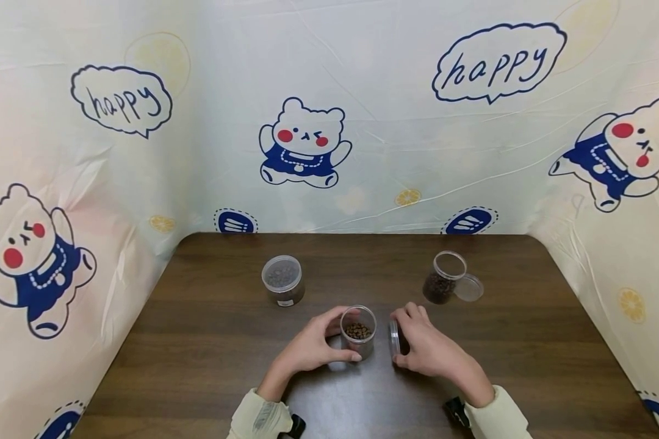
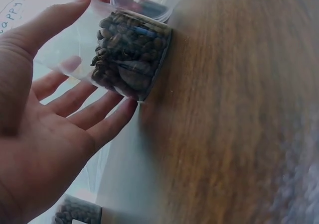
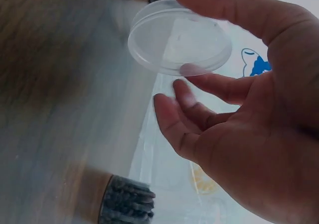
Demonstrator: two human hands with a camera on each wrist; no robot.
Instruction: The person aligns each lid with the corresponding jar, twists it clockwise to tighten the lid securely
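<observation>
One open jar [image 1: 363, 350] of brown beans [image 1: 358, 331] is grasped in the left hand [image 1: 315, 343] over the middle of the table [image 1: 198, 347]. Right hand [image 1: 431, 347] pinches a clear lid [image 1: 395, 338] on edge, just beside it. Farther back stand a capped jar [image 1: 282, 281], left, and an uncapped jar [image 1: 438, 288], right (a loose lid [image 1: 471, 288] next to it). A printed curtain [image 1: 384, 73] hangs behind.

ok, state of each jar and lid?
Clear plastic jar of brown beans in left hand: open, part-filled
Round clear plastic lid in right hand: off, on edge
Clear cylindrical jar, back left: lid on
Clear cylindrical jar, back right: open, part-filled
Round clear lid beside it: off
</observation>
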